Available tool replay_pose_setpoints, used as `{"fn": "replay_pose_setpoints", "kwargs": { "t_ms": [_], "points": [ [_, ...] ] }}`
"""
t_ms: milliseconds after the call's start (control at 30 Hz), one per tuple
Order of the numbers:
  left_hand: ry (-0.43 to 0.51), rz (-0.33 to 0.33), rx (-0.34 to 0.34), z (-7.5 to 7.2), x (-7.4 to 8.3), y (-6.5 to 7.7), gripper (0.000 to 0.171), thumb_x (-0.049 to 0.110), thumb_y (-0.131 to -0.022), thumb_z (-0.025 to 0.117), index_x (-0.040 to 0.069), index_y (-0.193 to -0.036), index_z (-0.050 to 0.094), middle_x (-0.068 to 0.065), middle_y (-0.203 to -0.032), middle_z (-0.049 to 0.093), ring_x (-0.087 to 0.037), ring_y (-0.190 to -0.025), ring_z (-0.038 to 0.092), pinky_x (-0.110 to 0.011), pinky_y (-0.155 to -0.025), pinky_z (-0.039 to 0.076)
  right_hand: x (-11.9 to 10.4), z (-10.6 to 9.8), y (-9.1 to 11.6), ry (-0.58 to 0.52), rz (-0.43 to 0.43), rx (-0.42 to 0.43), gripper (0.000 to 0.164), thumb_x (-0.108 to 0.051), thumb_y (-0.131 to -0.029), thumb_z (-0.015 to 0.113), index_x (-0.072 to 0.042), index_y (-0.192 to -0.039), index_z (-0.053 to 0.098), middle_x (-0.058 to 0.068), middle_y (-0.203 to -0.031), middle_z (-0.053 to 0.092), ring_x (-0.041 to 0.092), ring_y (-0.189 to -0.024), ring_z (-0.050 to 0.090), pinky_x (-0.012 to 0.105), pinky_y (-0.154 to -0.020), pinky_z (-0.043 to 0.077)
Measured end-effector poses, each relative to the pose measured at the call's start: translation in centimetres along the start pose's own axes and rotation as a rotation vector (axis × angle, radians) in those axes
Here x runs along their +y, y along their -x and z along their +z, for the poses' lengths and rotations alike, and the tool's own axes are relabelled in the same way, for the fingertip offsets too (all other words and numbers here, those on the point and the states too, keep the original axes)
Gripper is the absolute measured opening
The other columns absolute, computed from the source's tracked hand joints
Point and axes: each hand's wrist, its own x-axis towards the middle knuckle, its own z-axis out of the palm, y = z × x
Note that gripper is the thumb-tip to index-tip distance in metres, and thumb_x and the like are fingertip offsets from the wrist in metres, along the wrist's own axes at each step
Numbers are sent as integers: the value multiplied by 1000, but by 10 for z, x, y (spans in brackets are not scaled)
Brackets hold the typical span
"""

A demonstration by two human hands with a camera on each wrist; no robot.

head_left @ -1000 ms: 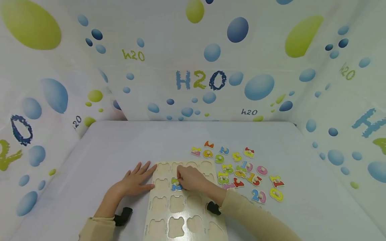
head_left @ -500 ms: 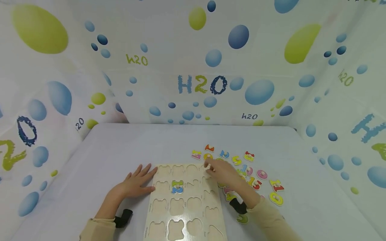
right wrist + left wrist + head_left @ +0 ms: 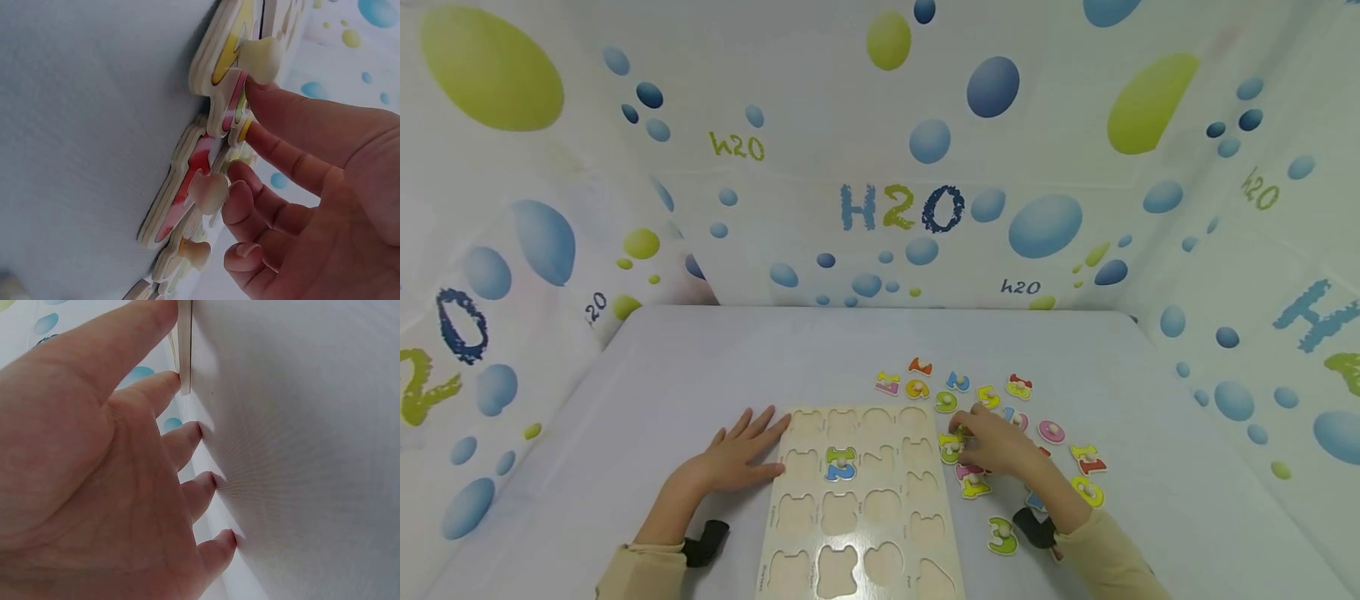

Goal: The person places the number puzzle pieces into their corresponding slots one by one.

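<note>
A wooden number-puzzle board (image 3: 859, 475) with shaped recesses lies on the table. My left hand (image 3: 733, 458) rests flat with spread fingers, its thumb and index fingertips (image 3: 172, 381) at the board's left edge. A green-and-blue number 12 piece (image 3: 841, 464) sits in a second-row recess. My right hand (image 3: 996, 442) is over the loose pieces right of the board. Its thumb and index finger are parted around the yellow-green number 13 piece (image 3: 951, 450), with the other fingers curled. In the right wrist view, the thumb tip is beside the wooden knob (image 3: 261, 59) of a yellow-and-pink piece.
Loose knobbed number pieces spread right of the board, among them a green 3 (image 3: 1002, 536), a red-and-yellow 11 (image 3: 1087, 459), a yellow 0 (image 3: 1086, 492) and a pink 0 (image 3: 1051, 431). More lie behind them, including a blue 2 (image 3: 957, 381). Bubble-patterned sheets surround the table.
My right hand has left the number 12 piece in the board and moved right, over the loose pieces around the number 13. My left hand has stayed at the board's edge.
</note>
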Motion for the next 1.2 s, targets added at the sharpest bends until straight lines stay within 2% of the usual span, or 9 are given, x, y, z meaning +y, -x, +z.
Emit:
{"fn": "replay_pose_setpoints", "kwargs": {
  "t_ms": [267, 400, 567, 700, 800, 900, 1000, 1067, 1200],
  "points": [
    [3, 2, 1, -1, 1, 0, 71, 40, -89, 62, 4, -144, 34, -28, -147, 20, -52, -132, 8, -71, -95, 10, -1, 4, 0, -7, 49, 34, 25, -12, -77, 77, -13, -91, 58, -3, -84, 45, 14, -71, 45, 32, -63, 42],
    [5, 0, 4, 1, 0, 0, 71, 40, -89, 61, 5, -144, 34, -27, -148, 20, -51, -133, 8, -71, -95, 10, 1, 5, 2, -51, 50, 55, 25, -10, -78, 76, -13, -91, 55, -3, -79, 45, 13, -68, 44, 30, -59, 40],
    [1, 6, 3, 1, -1, 0, 72, 40, -89, 61, 4, -144, 34, -27, -148, 20, -52, -132, 8, -71, -95, 10, 7, 2, 5, -179, -38, 54, 19, -1, -84, 67, -10, -95, 54, -4, -69, 50, 11, -57, 45, 25, -50, 39],
    [2, 2, 2, 0, -1, 0, 72, 40, -89, 61, 4, -144, 33, -27, -148, 20, -51, -133, 8, -71, -95, 10, 9, -3, 6, -264, -74, 84, 14, 2, -87, 63, -8, -95, 58, -2, -68, 55, 11, -54, 48, 24, -47, 42],
    [1, 0, 1, 0, -1, 0, 72, 40, -89, 62, 4, -145, 33, -27, -148, 20, -51, -133, 8, -71, -96, 9, 5, -8, 4, -340, -85, 127, 12, -1, -88, 64, -6, -98, 61, 1, -68, 59, 13, -56, 52, 25, -48, 45],
    [0, 4, 4, 0, -1, 0, 72, 41, -88, 62, 4, -144, 34, -28, -147, 20, -52, -132, 8, -71, -95, 10, -8, -10, -1, -491, -99, 149, 13, -4, -90, 62, -2, -103, 62, 7, -70, 62, 18, -60, 57, 26, -55, 49],
    [6, 1, 3, 0, -1, 0, 72, 41, -88, 62, 4, -144, 33, -27, -148, 20, -51, -133, 8, -71, -96, 9, -26, -7, -6, -650, -113, 122, 16, -3, -91, 61, 0, -106, 62, 14, -74, 64, 22, -64, 59, 28, -61, 51],
    [6, 1, 4, 0, -2, 0, 72, 41, -89, 62, 5, -144, 33, -27, -148, 20, -51, -133, 8, -71, -95, 9, -40, -1, -10, -724, -121, 73, 16, -1, -91, 59, 1, -107, 61, 17, -75, 64, 24, -65, 60, 30, -62, 52],
    [6, -3, 3, 1, -2, 0, 72, 40, -89, 62, 6, -145, 33, -26, -149, 20, -50, -134, 7, -71, -96, 9, -67, 18, -17, -749, -162, -55, 13, 0, -90, 60, -1, -102, 63, 12, -71, 65, 23, -62, 61, 34, -60, 53]
  ]
}}
